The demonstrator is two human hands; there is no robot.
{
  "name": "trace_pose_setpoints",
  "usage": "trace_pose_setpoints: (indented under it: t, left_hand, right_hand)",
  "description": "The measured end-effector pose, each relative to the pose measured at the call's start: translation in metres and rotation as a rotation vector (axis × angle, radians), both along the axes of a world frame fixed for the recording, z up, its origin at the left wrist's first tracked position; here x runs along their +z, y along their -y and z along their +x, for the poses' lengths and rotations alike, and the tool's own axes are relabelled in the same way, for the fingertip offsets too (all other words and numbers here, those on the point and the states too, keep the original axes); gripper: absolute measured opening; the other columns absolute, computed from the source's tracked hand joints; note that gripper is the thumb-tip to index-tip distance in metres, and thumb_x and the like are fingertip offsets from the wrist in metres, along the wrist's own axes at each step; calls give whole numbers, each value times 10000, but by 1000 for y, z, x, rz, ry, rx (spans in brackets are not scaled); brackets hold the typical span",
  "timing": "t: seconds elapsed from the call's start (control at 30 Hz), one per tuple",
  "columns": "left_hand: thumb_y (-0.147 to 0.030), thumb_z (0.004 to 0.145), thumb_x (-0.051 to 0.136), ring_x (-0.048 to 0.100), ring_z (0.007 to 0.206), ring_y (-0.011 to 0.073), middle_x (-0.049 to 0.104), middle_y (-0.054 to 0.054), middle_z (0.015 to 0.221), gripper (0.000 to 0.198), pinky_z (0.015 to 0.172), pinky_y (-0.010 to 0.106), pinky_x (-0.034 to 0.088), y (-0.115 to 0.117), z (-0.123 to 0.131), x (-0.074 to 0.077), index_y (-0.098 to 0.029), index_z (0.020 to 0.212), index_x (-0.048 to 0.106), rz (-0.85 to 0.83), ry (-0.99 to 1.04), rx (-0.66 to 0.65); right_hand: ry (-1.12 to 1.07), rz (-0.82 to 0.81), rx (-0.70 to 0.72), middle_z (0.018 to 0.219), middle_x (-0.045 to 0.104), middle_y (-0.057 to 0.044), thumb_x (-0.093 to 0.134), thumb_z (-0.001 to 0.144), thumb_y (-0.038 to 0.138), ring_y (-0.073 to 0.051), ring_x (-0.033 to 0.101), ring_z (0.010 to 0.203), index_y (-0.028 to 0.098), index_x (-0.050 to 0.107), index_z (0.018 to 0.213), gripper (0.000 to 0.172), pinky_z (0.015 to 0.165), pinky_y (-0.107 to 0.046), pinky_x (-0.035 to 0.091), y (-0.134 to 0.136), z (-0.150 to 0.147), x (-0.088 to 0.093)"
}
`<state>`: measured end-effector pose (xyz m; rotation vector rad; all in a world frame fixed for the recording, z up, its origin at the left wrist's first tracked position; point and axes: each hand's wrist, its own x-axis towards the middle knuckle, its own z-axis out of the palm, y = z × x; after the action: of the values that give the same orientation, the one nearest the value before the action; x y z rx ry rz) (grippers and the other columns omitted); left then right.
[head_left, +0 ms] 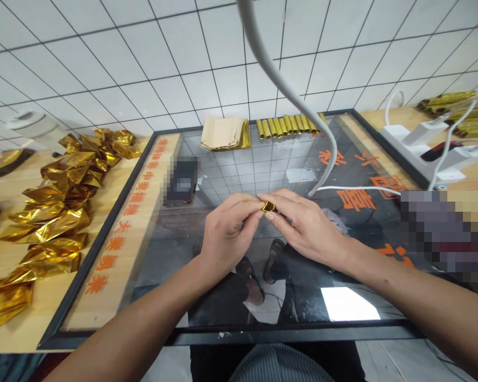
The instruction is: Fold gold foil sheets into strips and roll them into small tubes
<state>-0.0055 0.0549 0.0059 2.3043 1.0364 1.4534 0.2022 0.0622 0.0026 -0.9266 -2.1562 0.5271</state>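
Note:
Between my hands, above the glass tabletop [231,185], is a small rolled tube of gold foil paper [268,207], its open end facing me. My right hand [308,225] is closed around the tube, hiding most of its length. My left hand [229,228] pinches the near end between thumb and forefinger. Beyond them, a stack of tan-backed foil sheets [222,132] lies at the far edge. A row of several finished gold tubes [289,126] runs beside that stack.
Folded gold foil pieces [63,207] are heaped on the wooden table at left. A phone [183,180] lies on the glass. A grey flexible arm [290,90] hangs over the middle. At right are a power strip [406,154] with plugs and more gold rolls [446,101].

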Motion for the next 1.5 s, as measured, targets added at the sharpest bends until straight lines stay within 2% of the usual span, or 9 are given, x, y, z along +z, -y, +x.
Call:
trace_pose_setpoints:
  t: [0.17, 0.33, 0.47, 0.63, 0.73, 0.97, 1.1, 1.23, 1.5]
  left_hand:
    - [-28, 989, 684, 723, 891, 135, 796, 23, 1000, 228, 805, 256, 596, 2, 0, 3, -216, 1090, 764, -46, -14, 18]
    - [-35, 997, 670, 726, 922, 145, 786, 34, 992, 195, 844, 274, 595, 2, 0, 2, -207, 1031, 755, -37, -11, 7]
    - [-66, 999, 672, 711, 878, 148, 788, 28, 979, 177, 786, 278, 584, 0, -2, 4, -222, 1004, 755, -109, 20, -17]
    - [-132, 1000, 691, 714, 835, 159, 782, 26, 939, 131, 713, 282, 575, -2, -2, 4, -233, 1006, 773, -269, 119, -33]
    - [-134, 1000, 691, 732, 853, 161, 792, 32, 963, 141, 736, 285, 598, -1, -2, 5, -232, 1033, 787, -303, 129, -42]
    - [-96, 959, 714, 748, 891, 156, 812, 22, 990, 177, 760, 260, 622, 0, -2, 8, -229, 1038, 801, -288, 93, -48]
    - [-87, 937, 737, 748, 872, 153, 812, 16, 972, 181, 745, 253, 616, -1, -1, 7, -229, 1031, 800, -257, 83, -46]
    - [-104, 959, 728, 741, 868, 158, 813, 14, 975, 171, 758, 271, 598, -1, -2, 6, -239, 1035, 800, -224, 40, -19]
    - [-136, 1009, 682, 755, 937, 178, 814, 39, 1025, 189, 821, 306, 607, 0, -3, 5, -247, 1095, 807, -193, 21, -65]
  right_hand:
    - [7, -9, 6, 1303, 737, -136, 531, 1124, 257, -282, 720, 1187, 214, 676, 1450, 360, 1040, -487, 611, 0, 0, 2]
    - [7, 8, 18, 1315, 730, -145, 534, 1128, 262, -269, 713, 1196, 183, 657, 1469, 371, 1055, -468, 597, 0, 0, 1]
    - [-24, -5, 28, 1315, 734, -132, 533, 1130, 255, -260, 705, 1213, 204, 666, 1451, 351, 1067, -459, 576, -1, 0, 2]
    - [-71, -94, -3, 1066, 770, -54, 608, 1092, 232, -222, 728, 991, 239, 744, 1261, 218, 895, -374, 578, -2, 0, 9]
    - [-82, -113, -64, 1012, 777, -29, 678, 1049, 227, -195, 728, 884, 229, 751, 1202, 170, 834, -335, 571, -2, 0, 10]
    - [-112, -108, -84, 946, 789, -9, 726, 1007, 199, -172, 735, 822, 213, 768, 1118, 119, 780, -296, 566, 0, 1, 8]
    - [-123, -102, -89, 942, 800, -14, 734, 1009, 215, -190, 752, 854, 229, 785, 1102, 107, 786, -312, 572, -1, 1, 7]
    - [-129, -109, -86, 939, 806, -16, 758, 998, 223, -196, 754, 855, 233, 791, 1078, 87, 787, -322, 575, -1, 2, 6]
    - [-145, -71, -109, 863, 783, -5, 784, 984, 240, -172, 718, 758, 219, 797, 1021, 44, 722, -294, 558, -1, 2, 6]
